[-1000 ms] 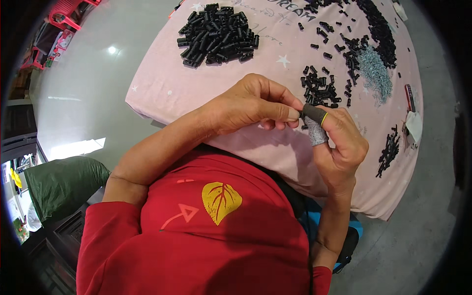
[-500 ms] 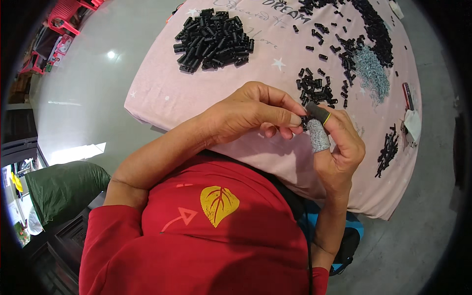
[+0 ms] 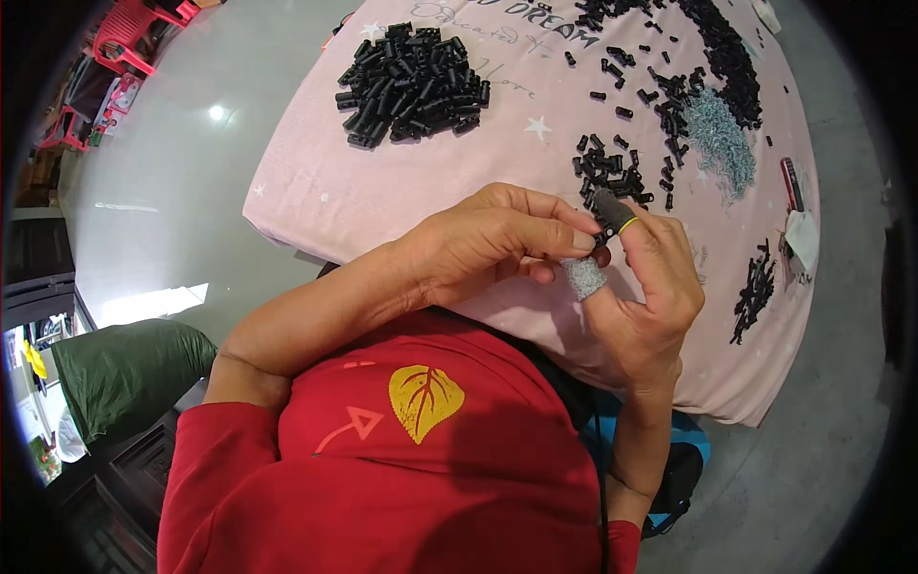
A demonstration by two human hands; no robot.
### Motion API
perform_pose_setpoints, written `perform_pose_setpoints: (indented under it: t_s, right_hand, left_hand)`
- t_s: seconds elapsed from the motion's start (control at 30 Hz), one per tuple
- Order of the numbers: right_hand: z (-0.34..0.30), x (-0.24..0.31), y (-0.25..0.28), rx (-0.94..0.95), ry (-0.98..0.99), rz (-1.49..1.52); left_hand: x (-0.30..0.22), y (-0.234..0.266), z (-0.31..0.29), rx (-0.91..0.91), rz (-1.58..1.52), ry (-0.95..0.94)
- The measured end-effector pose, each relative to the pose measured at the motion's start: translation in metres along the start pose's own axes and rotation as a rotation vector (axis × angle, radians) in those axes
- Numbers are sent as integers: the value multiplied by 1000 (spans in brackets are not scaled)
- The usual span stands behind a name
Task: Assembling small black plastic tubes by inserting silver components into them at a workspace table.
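My left hand (image 3: 502, 234) is closed, its thumb and index finger pinching a small black plastic part (image 3: 601, 239) that is mostly hidden by fingers. My right hand (image 3: 655, 297) closes on the same part from the other side. A dark finger sleeve (image 3: 612, 208) with a yellow edge covers its index finger. Around its thumb is a grey knitted sleeve (image 3: 584, 277), and the thumb's tip is hidden behind the left fingers. Just beyond both hands lies a loose group of small black parts (image 3: 612, 172) on the pink cloth (image 3: 335, 182).
A heap of larger black cylinders (image 3: 411, 86) sits at the far left. To the right are a pile of tiny blue-grey coiled pieces (image 3: 722, 143), a long black heap (image 3: 732, 67), thin black pieces (image 3: 754, 298), a red-handled tool (image 3: 791, 182) and a white scrap (image 3: 803, 241).
My right thumb has swung left and under the left fingers. The left hand has dropped slightly toward me, and the right index finger is now bent over the part.
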State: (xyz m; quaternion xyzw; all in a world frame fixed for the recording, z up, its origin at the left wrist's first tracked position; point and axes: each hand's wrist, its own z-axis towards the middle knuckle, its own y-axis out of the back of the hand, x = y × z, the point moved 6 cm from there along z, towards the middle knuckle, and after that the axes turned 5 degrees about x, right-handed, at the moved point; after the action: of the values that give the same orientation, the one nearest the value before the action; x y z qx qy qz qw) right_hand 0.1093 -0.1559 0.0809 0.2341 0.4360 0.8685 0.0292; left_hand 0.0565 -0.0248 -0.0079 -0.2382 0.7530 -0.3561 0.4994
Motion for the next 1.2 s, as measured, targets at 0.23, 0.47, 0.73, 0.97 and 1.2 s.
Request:
perform_pose_setpoints:
  t_s: [0.23, 0.47, 0.73, 0.97, 1.2]
  right_hand:
    - [-3, 1, -2, -62, -7, 41]
    - [-7, -1, -7, -60, -46, 50]
    - [-12, -1, -12, -102, 34, 10]
    - [-15, -2, -13, -130, 40, 14]
    - [-15, -1, -12, -105, 67, 18]
  left_hand:
    - [-3, -3, 0, 15, 73, -27]
    - [3, 0, 2, -37, 68, -26]
    - [7, 0, 1, -20, 134, -73]
    - [11, -4, 0, -29, 116, -95]
    - [13, -4, 0, -40, 117, -107]
